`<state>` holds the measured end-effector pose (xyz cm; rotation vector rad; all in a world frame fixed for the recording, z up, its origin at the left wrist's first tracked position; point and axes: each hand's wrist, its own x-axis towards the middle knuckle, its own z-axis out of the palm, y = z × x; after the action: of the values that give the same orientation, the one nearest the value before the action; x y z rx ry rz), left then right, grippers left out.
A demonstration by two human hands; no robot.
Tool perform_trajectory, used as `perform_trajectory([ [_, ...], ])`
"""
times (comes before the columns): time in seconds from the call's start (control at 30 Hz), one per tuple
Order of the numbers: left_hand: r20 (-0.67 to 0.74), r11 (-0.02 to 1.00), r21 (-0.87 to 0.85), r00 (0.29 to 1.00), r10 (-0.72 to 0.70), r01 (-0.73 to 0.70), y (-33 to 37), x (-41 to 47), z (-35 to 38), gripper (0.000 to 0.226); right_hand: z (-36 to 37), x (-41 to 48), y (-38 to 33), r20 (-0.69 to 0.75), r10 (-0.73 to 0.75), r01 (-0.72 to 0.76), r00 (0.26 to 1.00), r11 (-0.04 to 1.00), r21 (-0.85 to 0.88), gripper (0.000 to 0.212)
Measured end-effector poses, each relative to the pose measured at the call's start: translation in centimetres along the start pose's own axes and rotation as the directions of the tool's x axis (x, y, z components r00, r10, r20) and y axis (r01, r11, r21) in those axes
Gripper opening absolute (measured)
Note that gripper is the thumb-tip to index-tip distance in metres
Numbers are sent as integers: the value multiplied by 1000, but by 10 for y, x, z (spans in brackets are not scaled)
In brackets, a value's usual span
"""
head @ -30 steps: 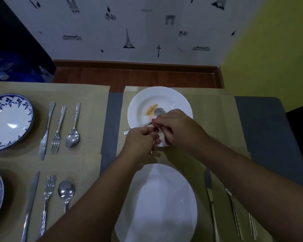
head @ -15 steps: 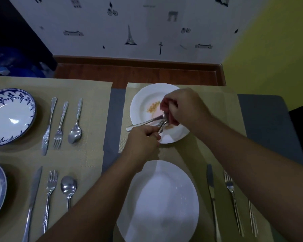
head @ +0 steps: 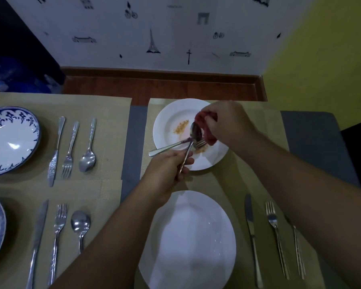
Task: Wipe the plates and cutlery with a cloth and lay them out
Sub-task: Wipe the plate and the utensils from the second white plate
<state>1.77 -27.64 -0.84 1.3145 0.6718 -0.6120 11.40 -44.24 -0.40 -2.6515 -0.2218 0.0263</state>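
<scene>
My left hand (head: pixel 167 170) grips the handle of a spoon (head: pixel 195 131), whose bowl is raised over a white plate (head: pixel 169 122) with yellow crumbs on it. My right hand (head: pixel 229 122) holds a bunched red cloth (head: pixel 206 130) against the right side of the spoon bowl. A fork (head: pixel 171 146) lies across that plate, tines to the right, under the spoon. A larger clean white plate (head: pixel 188 240) lies close to me on the same beige placemat.
Right of the near plate lie a knife (head: pixel 251 236), a fork (head: pixel 276 234) and another utensil partly under my right arm. On the left mats are two blue-patterned plates (head: pixel 10 140), each with a knife, fork and spoon beside it. The table's far edge meets a wooden floor.
My right hand has moved up and away from my left hand along the spoon, and the red cloth and the spoon bowl now show. The left hand keeps its hold on the handle.
</scene>
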Motion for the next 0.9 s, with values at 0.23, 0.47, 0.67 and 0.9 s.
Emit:
perform_trajectory([
  [0.23,105,979,-141,985,-136,150,12,5,-1,21,-6,-26,-5,-64,40,-31,997,991,131,24],
  [0.47,78,989,9,986,-149,149,19,13,-1,20,-2,-42,-6,-48,100,-89,994,976,199,26],
  [0.67,68,947,296,992,106,-121,29,12,-1,13,-3,-51,-4,-48,141,-129,989,973,193,27],
  [0.9,46,957,191,976,213,-218,35,15,4,19,-4,-58,-3,-59,155,-139,986,965,220,26],
])
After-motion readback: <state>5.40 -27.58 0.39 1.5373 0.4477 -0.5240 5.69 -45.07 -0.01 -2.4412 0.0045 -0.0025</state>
